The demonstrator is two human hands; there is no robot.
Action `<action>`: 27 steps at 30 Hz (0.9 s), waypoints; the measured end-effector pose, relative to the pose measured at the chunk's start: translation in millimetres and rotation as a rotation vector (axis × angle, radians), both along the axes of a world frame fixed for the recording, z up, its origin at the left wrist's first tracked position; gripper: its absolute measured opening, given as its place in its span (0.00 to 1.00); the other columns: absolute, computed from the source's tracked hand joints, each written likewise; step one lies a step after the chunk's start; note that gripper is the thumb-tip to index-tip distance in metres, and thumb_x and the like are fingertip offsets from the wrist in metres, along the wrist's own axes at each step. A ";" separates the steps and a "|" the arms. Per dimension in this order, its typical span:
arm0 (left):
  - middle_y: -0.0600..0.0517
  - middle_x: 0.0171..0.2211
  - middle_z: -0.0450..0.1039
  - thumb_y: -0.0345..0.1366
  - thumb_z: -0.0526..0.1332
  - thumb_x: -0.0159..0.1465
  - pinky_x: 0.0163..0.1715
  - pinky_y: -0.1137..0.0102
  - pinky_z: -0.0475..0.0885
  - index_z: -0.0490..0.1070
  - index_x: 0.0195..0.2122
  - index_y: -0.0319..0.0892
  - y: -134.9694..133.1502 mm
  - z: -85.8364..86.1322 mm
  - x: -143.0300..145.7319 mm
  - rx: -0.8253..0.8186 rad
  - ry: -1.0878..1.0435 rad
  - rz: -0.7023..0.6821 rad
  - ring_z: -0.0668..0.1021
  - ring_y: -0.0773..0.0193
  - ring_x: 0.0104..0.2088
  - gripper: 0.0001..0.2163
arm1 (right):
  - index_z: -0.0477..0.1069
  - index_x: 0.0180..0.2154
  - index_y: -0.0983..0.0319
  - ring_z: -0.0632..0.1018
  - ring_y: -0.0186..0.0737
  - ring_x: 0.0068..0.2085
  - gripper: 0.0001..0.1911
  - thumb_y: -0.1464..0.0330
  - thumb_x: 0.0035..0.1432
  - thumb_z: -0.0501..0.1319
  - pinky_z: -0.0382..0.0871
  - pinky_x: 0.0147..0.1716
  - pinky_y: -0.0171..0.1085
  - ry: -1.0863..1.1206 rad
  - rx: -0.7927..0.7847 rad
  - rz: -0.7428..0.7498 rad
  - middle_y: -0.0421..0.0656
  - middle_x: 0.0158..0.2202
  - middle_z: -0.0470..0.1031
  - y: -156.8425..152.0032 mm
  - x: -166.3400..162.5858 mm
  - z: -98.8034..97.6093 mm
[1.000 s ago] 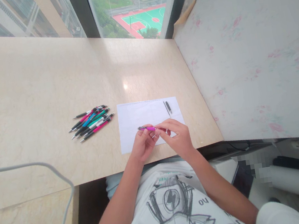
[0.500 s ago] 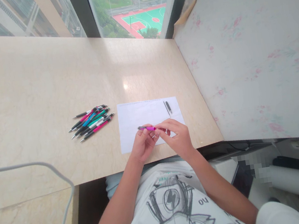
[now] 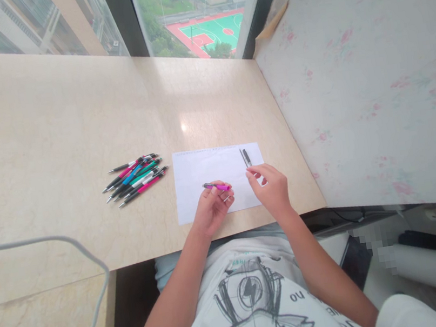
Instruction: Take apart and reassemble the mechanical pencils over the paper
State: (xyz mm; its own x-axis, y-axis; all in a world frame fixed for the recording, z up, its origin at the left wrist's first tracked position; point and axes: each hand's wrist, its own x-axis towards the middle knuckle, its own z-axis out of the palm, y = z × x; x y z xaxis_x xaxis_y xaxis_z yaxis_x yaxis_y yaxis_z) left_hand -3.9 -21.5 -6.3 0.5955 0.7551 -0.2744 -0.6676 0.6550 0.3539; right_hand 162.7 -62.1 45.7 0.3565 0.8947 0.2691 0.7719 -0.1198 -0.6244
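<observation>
A purple pen barrel [image 3: 221, 187] with a dark clip end is held between the thumb and fingers of my left hand [image 3: 213, 208], above the white paper [image 3: 190, 173]. My right hand [image 3: 271, 185] is apart from the barrel, over the right side of the paper. Its thumb and index finger are pinched together; whatever is between them is too small to make out. Just beyond those fingertips lie a black pen grip [image 3: 246, 156] and a thin dark refill [image 3: 242, 158], side by side on the paper.
Left of the paper is a pile of several pens [image 3: 136, 180] in pink, blue, green and white with black. A grey cable [image 3: 88, 254] loops over the table's left front. The patterned wall [image 3: 353, 83] borders the table on the right, and a window [image 3: 199, 13] stands behind.
My right hand has moved away from the open end of the purple barrel, rightwards to the loose pen parts. My left hand stays almost in place with the barrel.
</observation>
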 end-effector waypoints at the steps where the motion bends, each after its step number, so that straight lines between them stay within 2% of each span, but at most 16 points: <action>1: 0.50 0.36 0.79 0.38 0.73 0.56 0.35 0.73 0.75 0.77 0.37 0.41 0.3 0.5 0.4 -0.006 0.004 0.006 0.80 0.67 0.33 0.11 | 0.78 0.39 0.61 0.76 0.39 0.33 0.09 0.66 0.63 0.60 0.68 0.34 0.39 -0.089 -0.073 -0.065 0.44 0.34 0.79 2.2 7.0 -6.4; 4: 0.50 0.36 0.79 0.38 0.73 0.57 0.35 0.74 0.75 0.76 0.37 0.41 1.3 0.4 2.0 -0.042 0.029 0.049 0.80 0.68 0.33 0.11 | 0.78 0.39 0.59 0.76 0.41 0.35 0.08 0.66 0.61 0.62 0.65 0.33 0.39 -0.229 -0.258 -0.132 0.44 0.37 0.79 8.7 20.9 -22.7; 6: 0.50 0.36 0.79 0.37 0.72 0.58 0.34 0.74 0.75 0.76 0.38 0.41 2.0 -0.6 3.3 -0.072 0.056 0.089 0.79 0.69 0.32 0.10 | 0.78 0.40 0.59 0.76 0.41 0.35 0.08 0.65 0.61 0.61 0.64 0.32 0.38 -0.256 -0.307 -0.146 0.44 0.38 0.79 13.4 24.8 -28.9; 9: 0.49 0.37 0.79 0.37 0.72 0.58 0.34 0.75 0.74 0.76 0.39 0.40 3.2 -2.2 4.7 -0.101 0.087 0.116 0.79 0.70 0.31 0.10 | 0.78 0.42 0.58 0.76 0.43 0.39 0.10 0.69 0.62 0.59 0.65 0.33 0.38 -0.293 -0.287 -0.100 0.45 0.40 0.78 22.9 28.8 -30.5; 12: 0.49 0.37 0.80 0.37 0.71 0.59 0.34 0.75 0.74 0.76 0.39 0.40 4.0 -3.4 5.5 -0.102 0.098 0.113 0.79 0.70 0.32 0.10 | 0.78 0.46 0.58 0.74 0.46 0.46 0.15 0.74 0.61 0.57 0.66 0.34 0.39 -0.370 -0.266 0.033 0.48 0.42 0.77 35.0 35.8 -26.6; 17: 0.49 0.37 0.80 0.37 0.71 0.59 0.33 0.75 0.74 0.76 0.40 0.40 4.4 -3.8 5.9 -0.111 0.095 0.123 0.79 0.70 0.32 0.11 | 0.77 0.48 0.57 0.70 0.49 0.49 0.16 0.75 0.60 0.59 0.66 0.30 0.39 -0.479 -0.357 0.176 0.50 0.45 0.75 51.3 46.4 -19.9; 27: 0.48 0.37 0.80 0.37 0.72 0.58 0.34 0.75 0.74 0.77 0.39 0.38 3.4 -3.1 5.9 -0.087 0.090 0.113 0.79 0.69 0.33 0.11 | 0.78 0.45 0.58 0.69 0.49 0.50 0.13 0.75 0.61 0.60 0.67 0.31 0.39 -0.515 -0.411 0.189 0.50 0.44 0.74 57.3 48.0 -18.9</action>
State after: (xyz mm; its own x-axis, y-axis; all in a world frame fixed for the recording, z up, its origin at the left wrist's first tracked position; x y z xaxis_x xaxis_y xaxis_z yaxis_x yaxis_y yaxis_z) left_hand 2.0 -18.1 -9.4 0.4779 0.7871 -0.3899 -0.7069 0.6081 0.3613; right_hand 210.6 -4.8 26.8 0.1020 0.9947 -0.0119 0.9892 -0.1027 -0.1050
